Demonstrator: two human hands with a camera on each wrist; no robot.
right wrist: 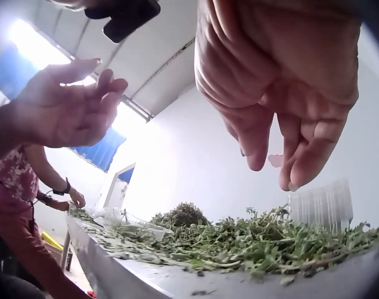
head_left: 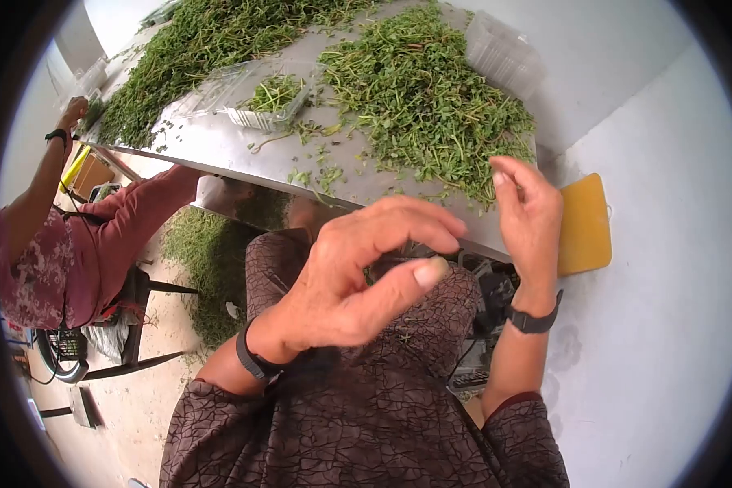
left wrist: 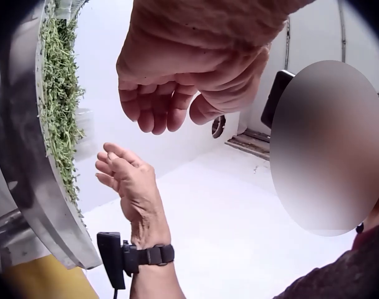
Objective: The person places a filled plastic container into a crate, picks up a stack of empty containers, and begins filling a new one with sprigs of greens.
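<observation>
green herbs (head_left: 431, 98) lay heaped on the metal table (head_left: 220, 146), the landmark here. the right hand (head_left: 529, 211) hovered at the table's near edge beside the heap, fingers loosely spread, holding nothing. the left hand (head_left: 366, 276) hung off the table, relaxed and empty. a plastic tray (head_left: 264, 102) sat left of the heap.

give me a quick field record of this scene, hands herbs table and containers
left hand: raised over the lap, fingers loosely curled, holds nothing
right hand: at the table's near edge, fingers relaxed above the herbs, holds nothing
herbs: loose green pile spread on the table
table: metal top, herb scraps scattered
clear tray: partly filled with herbs
stacked clear trays: at the far edge, beside the pile
second person: seated on the left side
</observation>
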